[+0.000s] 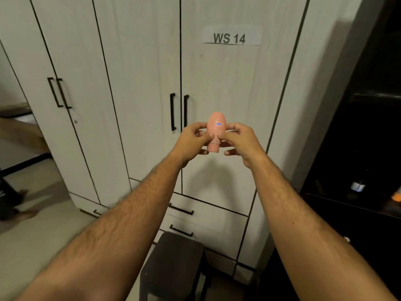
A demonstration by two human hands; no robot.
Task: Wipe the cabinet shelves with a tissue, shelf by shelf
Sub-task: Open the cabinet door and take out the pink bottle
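While cabinet point(217, 83) doors stay closed, left hand point(191, 139) and right hand point(243, 140) — both grips pinch pink bottle point(216, 127).

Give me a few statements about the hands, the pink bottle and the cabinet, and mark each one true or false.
1. Both hands hold the pink bottle. True: left hand and right hand pinch it.
2. The cabinet doors are open. False: they are closed.
3. The paper sign reads WS 14. True.
4. A tissue is in the right hand. False: no tissue shows.
5. The drawers are pulled out. False: they are shut.
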